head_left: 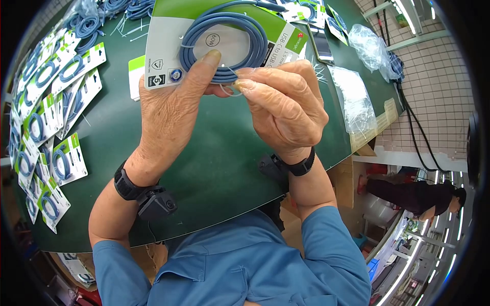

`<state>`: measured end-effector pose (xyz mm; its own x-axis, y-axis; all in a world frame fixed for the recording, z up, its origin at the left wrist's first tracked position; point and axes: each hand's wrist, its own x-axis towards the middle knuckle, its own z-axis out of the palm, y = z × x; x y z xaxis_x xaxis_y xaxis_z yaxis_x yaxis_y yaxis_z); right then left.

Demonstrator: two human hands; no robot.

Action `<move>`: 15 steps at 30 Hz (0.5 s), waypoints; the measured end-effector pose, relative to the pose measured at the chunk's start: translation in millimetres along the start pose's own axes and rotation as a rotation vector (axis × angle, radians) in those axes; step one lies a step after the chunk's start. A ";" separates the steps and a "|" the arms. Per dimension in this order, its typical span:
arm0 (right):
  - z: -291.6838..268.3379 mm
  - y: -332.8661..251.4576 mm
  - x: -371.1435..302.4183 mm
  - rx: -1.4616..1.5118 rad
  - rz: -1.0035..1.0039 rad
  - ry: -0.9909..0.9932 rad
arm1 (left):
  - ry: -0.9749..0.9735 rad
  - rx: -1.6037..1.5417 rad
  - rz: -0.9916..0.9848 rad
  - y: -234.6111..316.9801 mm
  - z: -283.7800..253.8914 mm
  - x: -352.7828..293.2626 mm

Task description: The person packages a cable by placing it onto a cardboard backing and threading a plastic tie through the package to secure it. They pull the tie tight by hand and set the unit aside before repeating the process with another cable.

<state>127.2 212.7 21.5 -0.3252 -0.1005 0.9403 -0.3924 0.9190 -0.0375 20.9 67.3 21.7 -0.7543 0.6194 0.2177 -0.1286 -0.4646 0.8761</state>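
In my left hand I grip a flat cardboard backing card, printed green and white, with the thumb pressed over its front. A coiled blue cable lies against the card's face. My right hand pinches a thin clear plastic tie at the coil's lower edge, thumb and fingertips together. The tie loops round the lower strands of the coil; whether it is fastened cannot be made out. Both hands are raised over the green table.
Several carded blue cables are heaped along the left side. Loose coils and white ties lie at the back left. A phone, a bag of ties and a crumpled plastic bag sit right. A person is beyond.
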 end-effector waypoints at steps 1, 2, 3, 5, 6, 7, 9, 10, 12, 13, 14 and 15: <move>-0.8 -0.5 0.0 0.000 0.000 -0.005 | -0.005 0.008 0.003 -0.1 0.5 -0.2; -1.4 -0.9 0.0 0.000 -0.001 -0.010 | -0.007 0.008 0.003 -0.2 0.9 -0.2; -1.8 -1.0 0.0 0.000 -0.002 -0.015 | -0.006 -0.004 -0.004 -0.3 1.3 -0.1; -1.9 0.7 -0.4 -0.002 -0.005 -0.014 | -0.003 -0.027 -0.016 -0.4 1.8 0.2; -1.5 1.6 -1.1 -0.002 -0.006 -0.013 | -0.003 -0.027 -0.016 -0.5 2.0 -0.1; -1.2 2.0 -1.6 -0.001 -0.008 -0.013 | 0.000 -0.022 -0.013 -0.5 2.3 -0.4; -0.9 2.0 -1.8 0.000 -0.001 -0.018 | 0.005 -0.013 -0.007 -0.5 2.6 -0.8; -0.6 1.9 -1.8 0.002 0.006 -0.023 | 0.005 -0.013 -0.007 -0.5 2.4 -1.0; -0.4 1.6 -1.7 0.004 0.014 -0.030 | -0.004 -0.016 -0.016 -1.0 1.8 -1.8; -0.2 1.5 -1.5 0.005 0.021 -0.033 | -0.009 -0.017 -0.021 -1.3 1.7 -2.2; 0.0 1.3 -1.3 0.005 0.028 -0.037 | -0.009 -0.017 -0.021 -1.8 2.0 -2.4; 0.2 1.3 -1.6 0.006 0.036 -0.041 | -0.010 -0.011 -0.015 -2.5 2.5 -2.5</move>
<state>127.0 214.0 20.0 -0.3741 -0.0830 0.9237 -0.3848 0.9201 -0.0732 24.7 68.5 20.1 -0.7460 0.6324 0.2088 -0.1469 -0.4620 0.8746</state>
